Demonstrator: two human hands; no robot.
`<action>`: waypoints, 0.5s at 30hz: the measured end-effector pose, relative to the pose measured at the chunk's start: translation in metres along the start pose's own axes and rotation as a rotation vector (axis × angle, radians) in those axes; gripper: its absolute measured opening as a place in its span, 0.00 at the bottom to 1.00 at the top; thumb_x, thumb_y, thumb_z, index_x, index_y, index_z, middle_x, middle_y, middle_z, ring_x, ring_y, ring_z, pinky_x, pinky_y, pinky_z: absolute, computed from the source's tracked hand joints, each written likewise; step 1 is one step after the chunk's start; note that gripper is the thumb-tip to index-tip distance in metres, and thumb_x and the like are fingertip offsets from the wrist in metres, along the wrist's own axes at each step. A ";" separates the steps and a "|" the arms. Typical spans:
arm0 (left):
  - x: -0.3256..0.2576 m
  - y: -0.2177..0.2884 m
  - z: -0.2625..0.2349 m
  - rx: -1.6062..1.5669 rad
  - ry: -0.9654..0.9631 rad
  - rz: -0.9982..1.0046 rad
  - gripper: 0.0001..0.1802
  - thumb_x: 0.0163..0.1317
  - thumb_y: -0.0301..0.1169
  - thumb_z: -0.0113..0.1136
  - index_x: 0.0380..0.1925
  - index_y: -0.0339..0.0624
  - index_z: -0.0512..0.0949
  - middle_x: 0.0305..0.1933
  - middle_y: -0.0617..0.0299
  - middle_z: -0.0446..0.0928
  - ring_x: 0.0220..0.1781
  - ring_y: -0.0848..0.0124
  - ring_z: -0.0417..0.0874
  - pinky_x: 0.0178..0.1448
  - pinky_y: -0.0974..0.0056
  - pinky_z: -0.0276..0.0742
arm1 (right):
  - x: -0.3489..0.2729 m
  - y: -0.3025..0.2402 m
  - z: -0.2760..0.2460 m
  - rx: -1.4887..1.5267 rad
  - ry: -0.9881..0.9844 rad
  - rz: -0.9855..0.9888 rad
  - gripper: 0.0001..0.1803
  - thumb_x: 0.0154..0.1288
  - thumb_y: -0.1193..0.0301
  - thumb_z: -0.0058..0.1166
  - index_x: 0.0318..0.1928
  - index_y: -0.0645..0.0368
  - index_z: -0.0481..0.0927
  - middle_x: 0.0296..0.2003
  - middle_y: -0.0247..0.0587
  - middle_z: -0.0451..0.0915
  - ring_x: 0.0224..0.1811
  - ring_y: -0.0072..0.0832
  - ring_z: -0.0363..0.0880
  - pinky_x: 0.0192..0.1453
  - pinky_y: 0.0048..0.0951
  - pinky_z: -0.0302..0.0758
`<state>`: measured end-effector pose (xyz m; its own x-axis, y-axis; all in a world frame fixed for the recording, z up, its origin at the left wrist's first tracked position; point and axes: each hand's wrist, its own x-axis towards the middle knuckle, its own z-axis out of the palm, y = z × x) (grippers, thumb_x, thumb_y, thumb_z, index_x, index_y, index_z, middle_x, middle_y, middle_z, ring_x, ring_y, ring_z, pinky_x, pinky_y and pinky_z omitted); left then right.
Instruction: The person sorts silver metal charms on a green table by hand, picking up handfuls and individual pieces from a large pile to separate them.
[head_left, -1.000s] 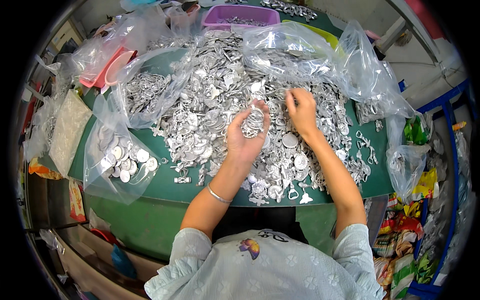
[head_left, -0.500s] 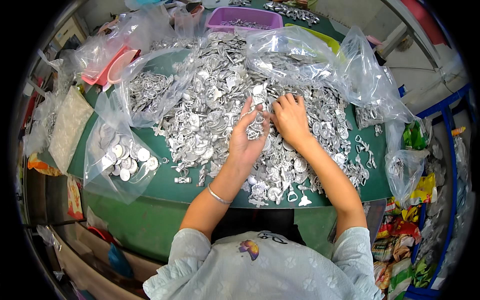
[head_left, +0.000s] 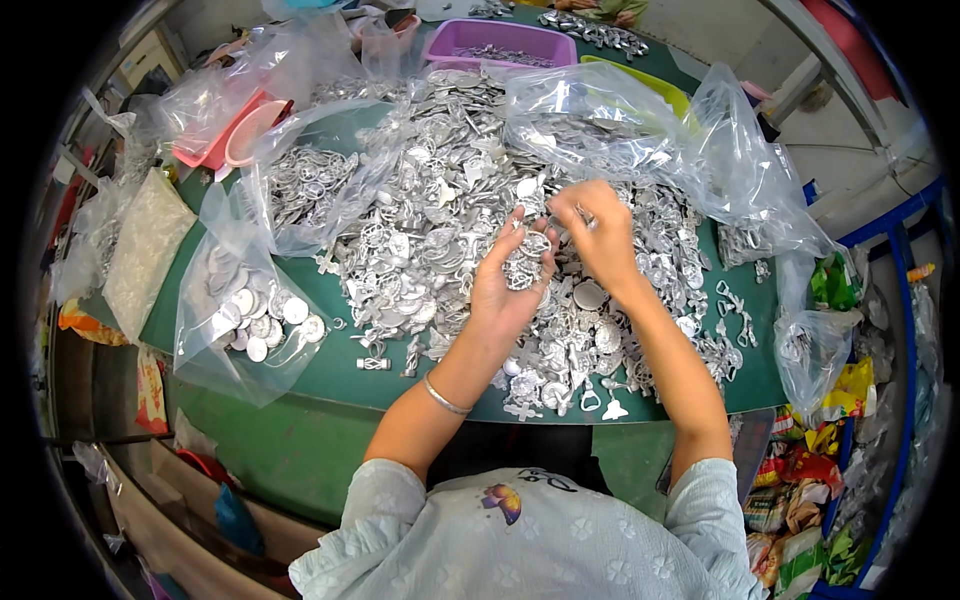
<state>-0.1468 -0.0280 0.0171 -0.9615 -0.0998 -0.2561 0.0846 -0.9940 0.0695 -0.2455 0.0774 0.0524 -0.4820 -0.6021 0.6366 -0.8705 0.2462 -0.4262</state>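
Observation:
A broad heap of silver metal charms (head_left: 420, 285) covers the middle of the green table. Over it, my left hand (head_left: 503, 295) is turned palm up, its fingers curled round several openwork silver charms (head_left: 527, 262). Just to the right, my right hand (head_left: 605, 240) is bent with thumb and fingertips drawn together close to the left fingertips. Whatever those right fingers pinch is too small and too hidden to name. Loose charms, among them a bottle-opener shape (head_left: 590, 400) and a cross (head_left: 522, 411), lie along the table's front edge.
A clear bag of round silver discs (head_left: 257, 330) lies left, with a bag of ring-shaped pieces (head_left: 312, 180) behind it. Pink trays (head_left: 220, 140), a purple basin (head_left: 500, 43) and a green tray (head_left: 655, 85) stand farther back. Clear plastic (head_left: 590, 115) covers the heap's far right.
My right hand has lifted off the heap and turned, its fingers drawing together. My left hand has shifted slightly right, and the charms in its palm show more fully.

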 end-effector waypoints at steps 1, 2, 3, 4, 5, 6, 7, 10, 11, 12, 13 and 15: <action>0.000 0.001 0.000 -0.037 -0.044 -0.013 0.23 0.54 0.23 0.56 0.52 0.50 0.68 0.47 0.60 0.68 0.49 0.67 0.70 0.42 0.72 0.70 | 0.008 0.009 0.005 -0.066 0.078 0.113 0.06 0.52 0.71 0.57 0.30 0.60 0.80 0.33 0.38 0.78 0.41 0.35 0.72 0.46 0.34 0.67; 0.000 0.001 0.002 -0.055 -0.027 0.004 0.25 0.53 0.22 0.56 0.52 0.52 0.67 0.46 0.61 0.68 0.47 0.67 0.70 0.38 0.74 0.68 | 0.010 0.019 0.015 -0.142 0.041 0.061 0.08 0.50 0.71 0.58 0.32 0.60 0.80 0.37 0.38 0.77 0.46 0.36 0.70 0.49 0.37 0.65; 0.001 0.001 0.001 -0.063 -0.061 0.006 0.24 0.53 0.22 0.56 0.52 0.52 0.67 0.45 0.61 0.68 0.47 0.67 0.70 0.38 0.74 0.68 | 0.007 0.024 0.024 -0.224 -0.002 0.014 0.09 0.50 0.72 0.57 0.34 0.59 0.79 0.39 0.39 0.77 0.47 0.37 0.69 0.51 0.38 0.63; 0.004 0.002 -0.004 -0.070 -0.094 0.007 0.24 0.53 0.22 0.56 0.51 0.52 0.67 0.44 0.61 0.68 0.46 0.67 0.70 0.37 0.75 0.68 | 0.004 0.029 0.033 -0.307 -0.045 -0.031 0.10 0.50 0.73 0.57 0.36 0.58 0.79 0.41 0.39 0.76 0.49 0.37 0.67 0.53 0.39 0.62; 0.006 0.003 -0.005 -0.087 -0.132 0.015 0.24 0.53 0.22 0.55 0.51 0.52 0.67 0.44 0.61 0.68 0.46 0.67 0.70 0.36 0.75 0.68 | 0.006 0.030 0.038 -0.390 -0.096 -0.086 0.12 0.50 0.74 0.56 0.38 0.57 0.79 0.43 0.40 0.76 0.51 0.38 0.66 0.55 0.39 0.60; 0.006 0.004 -0.005 -0.052 -0.114 0.033 0.27 0.55 0.24 0.54 0.55 0.53 0.64 0.46 0.64 0.67 0.43 0.73 0.69 0.38 0.72 0.65 | 0.005 0.032 0.039 -0.322 -0.147 -0.044 0.15 0.50 0.73 0.57 0.41 0.56 0.77 0.44 0.37 0.74 0.51 0.38 0.65 0.57 0.44 0.57; 0.006 0.005 -0.005 -0.049 -0.095 0.043 0.27 0.55 0.23 0.54 0.55 0.53 0.64 0.45 0.64 0.67 0.43 0.73 0.70 0.38 0.72 0.65 | 0.005 0.034 0.037 -0.312 -0.165 -0.043 0.14 0.50 0.73 0.57 0.41 0.56 0.77 0.44 0.37 0.73 0.52 0.37 0.65 0.56 0.44 0.57; 0.003 0.004 -0.003 -0.070 -0.051 0.065 0.25 0.55 0.23 0.54 0.54 0.53 0.64 0.44 0.63 0.68 0.44 0.72 0.71 0.39 0.72 0.66 | 0.003 0.035 0.029 -0.325 -0.243 -0.007 0.14 0.50 0.73 0.56 0.41 0.55 0.77 0.42 0.37 0.72 0.51 0.37 0.65 0.54 0.46 0.57; 0.003 0.003 -0.002 -0.071 -0.044 0.066 0.25 0.55 0.23 0.54 0.54 0.52 0.64 0.44 0.63 0.69 0.45 0.72 0.71 0.40 0.72 0.67 | 0.000 0.034 0.030 -0.358 -0.188 -0.028 0.13 0.51 0.74 0.55 0.40 0.55 0.77 0.40 0.37 0.72 0.49 0.36 0.66 0.54 0.45 0.58; 0.003 0.002 -0.002 -0.072 -0.037 0.066 0.25 0.55 0.23 0.53 0.54 0.52 0.64 0.43 0.63 0.69 0.45 0.71 0.71 0.40 0.71 0.67 | -0.003 0.031 0.032 -0.391 -0.133 -0.048 0.12 0.51 0.75 0.53 0.39 0.56 0.78 0.38 0.37 0.73 0.47 0.36 0.67 0.54 0.44 0.58; 0.003 0.001 -0.002 -0.073 -0.030 0.066 0.24 0.55 0.23 0.53 0.53 0.52 0.64 0.43 0.62 0.69 0.45 0.71 0.72 0.40 0.71 0.68 | -0.004 0.029 0.034 -0.423 -0.078 -0.068 0.12 0.51 0.76 0.52 0.38 0.56 0.78 0.35 0.36 0.74 0.46 0.35 0.68 0.53 0.43 0.58; 0.003 0.003 -0.001 -0.109 -0.031 0.070 0.23 0.55 0.23 0.54 0.52 0.51 0.66 0.43 0.62 0.69 0.46 0.69 0.71 0.40 0.71 0.70 | -0.002 0.022 0.036 -0.489 -0.097 -0.041 0.12 0.49 0.74 0.53 0.38 0.55 0.78 0.33 0.38 0.74 0.45 0.35 0.69 0.52 0.42 0.59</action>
<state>-0.1491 -0.0316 0.0153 -0.9597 -0.1691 -0.2246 0.1779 -0.9838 -0.0196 -0.2605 0.0568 0.0186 -0.4553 -0.6810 0.5736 -0.8445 0.5344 -0.0359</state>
